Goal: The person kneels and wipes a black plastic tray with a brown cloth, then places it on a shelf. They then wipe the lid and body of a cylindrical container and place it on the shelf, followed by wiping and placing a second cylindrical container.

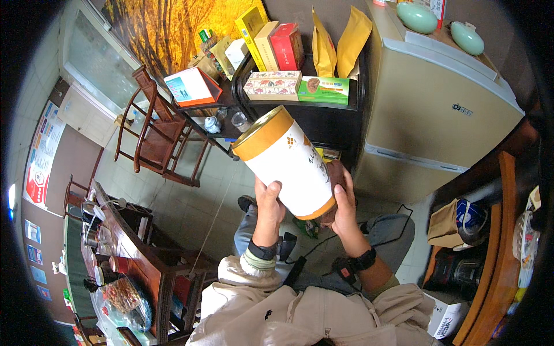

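Observation:
Tilted in front of me is a large white canister (pixel 288 167) with a golden-orange band and lid at its upper end and a thin orange band at its base. My left hand (pixel 269 210) grips its lower left side, the thumb lying against the white wall. On the other side, my right hand (pixel 345 203) is closed on a dark brown cloth-like piece (pixel 334 175) pressed against the canister's lower right side. Part of this brown piece hangs below the canister's base. The fingers behind the canister are hidden.
Beyond the canister stands a dark shelf (pixel 300 111) bearing boxes and yellow pouches. A beige fridge (pixel 438 104) is at the right. Left are a wooden chair (pixel 158 141) and a wooden table (pixel 135 254) with jars and a bagged snack. Shelving (pixel 490 271) stands at lower right.

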Motion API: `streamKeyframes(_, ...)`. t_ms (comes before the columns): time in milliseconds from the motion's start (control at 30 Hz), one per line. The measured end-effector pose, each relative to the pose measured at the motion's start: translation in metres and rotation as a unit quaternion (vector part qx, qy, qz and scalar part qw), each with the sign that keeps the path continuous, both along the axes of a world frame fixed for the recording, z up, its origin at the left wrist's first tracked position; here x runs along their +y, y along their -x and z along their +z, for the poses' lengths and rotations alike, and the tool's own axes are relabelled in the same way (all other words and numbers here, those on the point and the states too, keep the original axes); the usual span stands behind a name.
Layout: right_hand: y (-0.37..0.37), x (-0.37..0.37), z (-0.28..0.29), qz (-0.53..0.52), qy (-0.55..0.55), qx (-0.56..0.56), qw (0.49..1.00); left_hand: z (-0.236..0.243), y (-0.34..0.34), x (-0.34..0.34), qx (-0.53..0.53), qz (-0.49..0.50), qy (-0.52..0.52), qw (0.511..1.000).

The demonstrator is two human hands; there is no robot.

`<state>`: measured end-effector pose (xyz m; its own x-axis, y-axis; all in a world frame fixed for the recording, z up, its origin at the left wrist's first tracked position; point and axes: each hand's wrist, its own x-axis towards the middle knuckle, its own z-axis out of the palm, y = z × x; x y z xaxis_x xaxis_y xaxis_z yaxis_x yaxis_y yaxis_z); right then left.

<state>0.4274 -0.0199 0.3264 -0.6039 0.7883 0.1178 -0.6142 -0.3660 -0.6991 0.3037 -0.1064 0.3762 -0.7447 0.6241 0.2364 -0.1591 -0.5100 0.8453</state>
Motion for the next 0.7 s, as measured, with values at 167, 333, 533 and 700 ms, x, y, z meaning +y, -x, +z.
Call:
streamKeyframes(167, -0.012, 0.016, 0.002, -0.036, -0.299, -0.116, 0.947, 0.006, 0.003, -0.003, 0.001, 0.009, 0.018, 1.0)
streamKeyframes(333, -0.022, 0.019, 0.021, -0.047, -0.42, -0.187, 0.887, 0.007, 0.003, -0.003, 0.011, 0.034, 0.02, 0.999)
streamKeyframes(533, -0.025, 0.019, 0.046, -0.08, -0.534, -0.229, 0.81, 0.008, 0.003, -0.003, 0.033, 0.043, 0.037, 0.998)
streamKeyframes(700, -0.021, 0.014, 0.063, -0.095, -0.544, -0.258, 0.793, 0.01, -0.002, 0.0, 0.076, 0.061, 0.063, 0.993)
